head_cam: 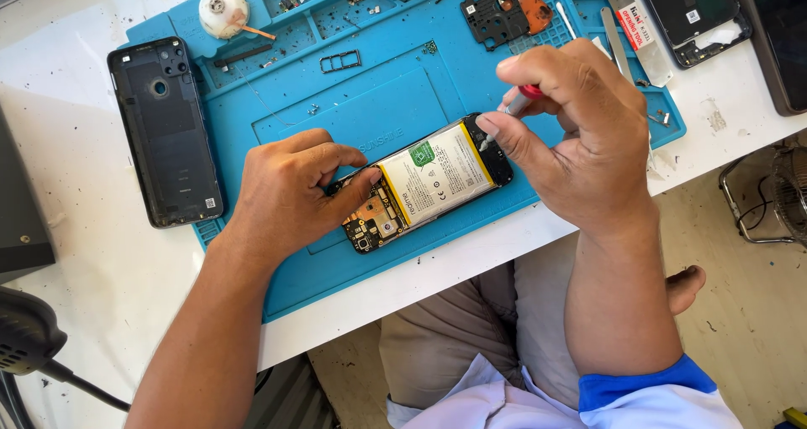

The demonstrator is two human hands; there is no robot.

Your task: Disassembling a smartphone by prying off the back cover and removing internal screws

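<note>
While pinned by the left hand [286, 189], opened phone [424, 181], white battery bare; right grip [580, 126] pinching screwdriver [513, 108].

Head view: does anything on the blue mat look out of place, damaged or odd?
Nothing looks damaged. The opened phone lies askew on the blue mat, its back cover set half off the mat's left edge. Tiny screws and parts are scattered over the mat's trays, loose rather than sorted.
</note>
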